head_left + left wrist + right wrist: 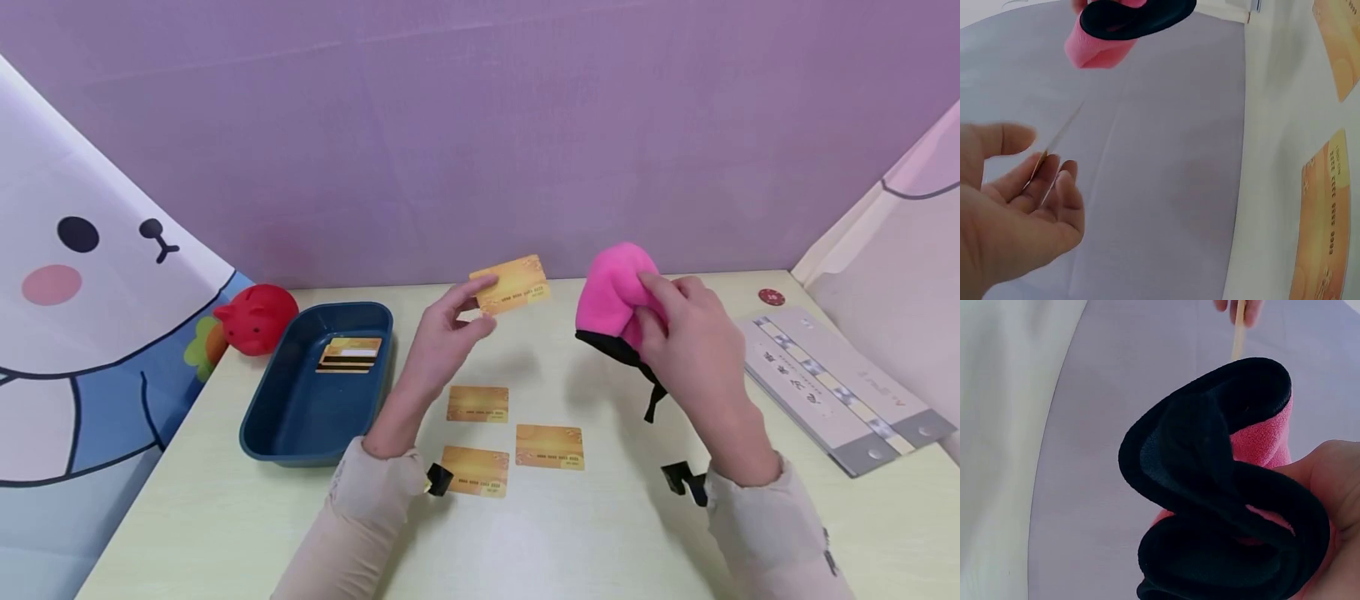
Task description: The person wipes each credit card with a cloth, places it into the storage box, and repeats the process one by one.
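My left hand (441, 342) holds up a gold bank card (517, 285) above the table, pinching its left side between thumb and fingers. In the left wrist view the card (1039, 167) shows edge-on among the fingers. My right hand (693, 354) grips a bunched pink fleece hat (611, 287) with black trim and a short black cord hanging down. From the right wrist, the hat's black edging (1194, 450) and folded dark opening face the camera. Beneath the hands lie three gold cards on the table, one of them the upper card (477, 404).
A dark blue tray (315, 433) at left contains gold cards (349, 355), with a black stripe showing. Behind it sits a red piggy bank (262, 318). A grey box or folder (840, 383) lies at right, below a red chip (771, 297). A purple cloth (480, 150) hangs behind the table.
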{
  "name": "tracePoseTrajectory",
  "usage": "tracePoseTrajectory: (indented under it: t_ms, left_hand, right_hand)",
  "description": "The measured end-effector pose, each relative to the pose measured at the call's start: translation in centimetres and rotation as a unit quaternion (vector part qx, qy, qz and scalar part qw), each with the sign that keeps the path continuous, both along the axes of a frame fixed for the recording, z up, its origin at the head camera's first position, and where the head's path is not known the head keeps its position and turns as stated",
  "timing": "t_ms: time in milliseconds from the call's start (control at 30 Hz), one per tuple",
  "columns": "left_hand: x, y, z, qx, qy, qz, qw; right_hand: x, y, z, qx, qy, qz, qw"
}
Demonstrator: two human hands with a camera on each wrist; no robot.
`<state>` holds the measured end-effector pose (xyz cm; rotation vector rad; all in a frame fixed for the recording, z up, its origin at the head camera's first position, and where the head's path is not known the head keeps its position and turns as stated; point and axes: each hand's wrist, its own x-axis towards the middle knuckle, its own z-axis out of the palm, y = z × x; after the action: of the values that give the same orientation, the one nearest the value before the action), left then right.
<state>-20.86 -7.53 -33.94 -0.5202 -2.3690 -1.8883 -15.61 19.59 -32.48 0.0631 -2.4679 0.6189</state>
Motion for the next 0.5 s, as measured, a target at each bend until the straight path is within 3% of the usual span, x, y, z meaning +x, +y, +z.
tracePoseTrajectory:
  t_ms: [133,267,500]
  left_hand:
    - [-0.4,-0.2,-0.5,-0.031,0.041,-0.007,0.9987]
    - [-0.7,-0.1,-1.1,-0.029,0.077,0.021,0.9964]
    - [-0.6,0.1,-1.3,0.014,0.069,0.065,0.9954]
  right_hand:
    - [0.1,-0.1,0.1,-0.003,0.002,0.003,1.0]
    - [0.0,0.0,0.1,-0.008,0.009,0.005,0.9999]
    - [0.0,0.2,0.2,-0.013,0.013,0.002,0.9998]
